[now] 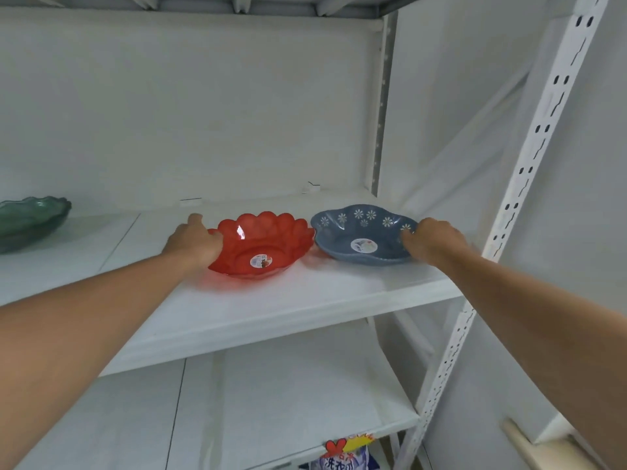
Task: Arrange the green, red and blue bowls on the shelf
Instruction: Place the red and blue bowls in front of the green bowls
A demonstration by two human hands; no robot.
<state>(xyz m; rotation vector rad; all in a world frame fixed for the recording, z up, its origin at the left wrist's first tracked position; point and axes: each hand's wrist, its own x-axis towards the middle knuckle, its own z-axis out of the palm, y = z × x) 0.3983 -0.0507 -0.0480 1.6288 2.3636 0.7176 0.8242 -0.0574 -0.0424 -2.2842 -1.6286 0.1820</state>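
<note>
Bowls look light and rigid; left hand [195,240] clamps red bowl [263,247] by its scalloped rim; right hand [432,240] seemingly pinches blue bowl [361,234], likelier ceramic, chippable.

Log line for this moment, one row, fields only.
left hand: on red bowl rim | right hand: on blue bowl rim | green bowl: far left, untouched | all on same shelf

You could not see all of the translucent green scalloped bowl [30,217]; the picture's left edge cut it off. Your left hand [196,244] covered the near-left rim of the translucent red scalloped plastic bowl [263,245]. The printed package [346,454] below was cropped at the bottom edge, its lettering unreadable.
</note>
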